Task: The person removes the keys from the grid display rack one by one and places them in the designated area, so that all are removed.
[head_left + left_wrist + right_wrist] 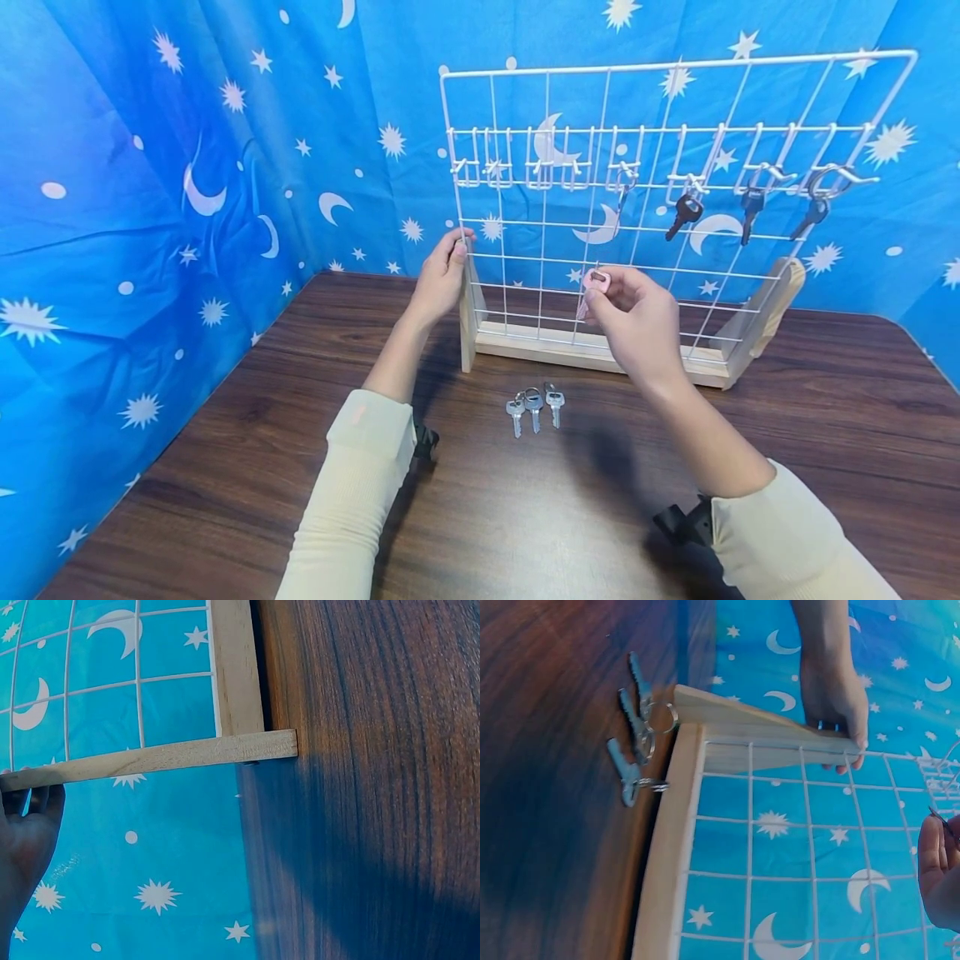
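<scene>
My left hand [441,279] grips the wooden side support [165,756] of a white wire grid rack [540,260], thumb on one side and fingers on the other. In front of the grid, my right hand [643,321] pinches a key with a pinkish head [596,282] between thumb and fingers. Only a sliver of that key shows in the right wrist view, beside the hand [939,859]. Several keys hang by their rings from hooks on the rack's right half, among them a dark brown key [684,215] and a grey key [752,212].
Three silver keys with rings lie on the dark wooden table [300,467] before the rack; the middle one [534,408] stands between the others. More wire hooks [555,175] on the left half hold nothing. A blue star-and-moon cloth [262,150] hangs behind.
</scene>
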Available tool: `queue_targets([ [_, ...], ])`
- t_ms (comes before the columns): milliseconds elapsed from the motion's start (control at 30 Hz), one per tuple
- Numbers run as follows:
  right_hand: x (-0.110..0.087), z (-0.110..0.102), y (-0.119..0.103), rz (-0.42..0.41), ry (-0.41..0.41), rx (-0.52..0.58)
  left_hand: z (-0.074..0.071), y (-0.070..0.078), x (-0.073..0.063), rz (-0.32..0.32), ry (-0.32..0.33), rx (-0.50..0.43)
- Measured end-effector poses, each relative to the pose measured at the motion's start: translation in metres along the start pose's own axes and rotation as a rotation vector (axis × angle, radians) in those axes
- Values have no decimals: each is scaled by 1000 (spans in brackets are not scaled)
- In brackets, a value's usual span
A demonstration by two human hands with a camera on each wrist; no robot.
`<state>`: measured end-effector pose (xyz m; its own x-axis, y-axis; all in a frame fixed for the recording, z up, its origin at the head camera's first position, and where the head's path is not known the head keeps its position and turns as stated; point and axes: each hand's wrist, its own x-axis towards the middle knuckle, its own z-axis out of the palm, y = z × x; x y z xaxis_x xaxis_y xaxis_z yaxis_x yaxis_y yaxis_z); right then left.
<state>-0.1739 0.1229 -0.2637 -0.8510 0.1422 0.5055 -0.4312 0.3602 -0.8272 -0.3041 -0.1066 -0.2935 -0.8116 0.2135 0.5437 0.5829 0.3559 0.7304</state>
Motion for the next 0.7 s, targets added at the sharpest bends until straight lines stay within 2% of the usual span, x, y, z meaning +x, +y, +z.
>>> queue_targets([
  [133, -2, -3, 8, 47, -55, 12, 0, 0, 0, 6, 2, -4],
  [500, -7, -9, 24, 158, -195, -98, 0, -1, 1, -20, 3, 31],
  [700, -11, -10, 36, 222, -252, -79, 1, -2, 1, -15, 1, 33],
])
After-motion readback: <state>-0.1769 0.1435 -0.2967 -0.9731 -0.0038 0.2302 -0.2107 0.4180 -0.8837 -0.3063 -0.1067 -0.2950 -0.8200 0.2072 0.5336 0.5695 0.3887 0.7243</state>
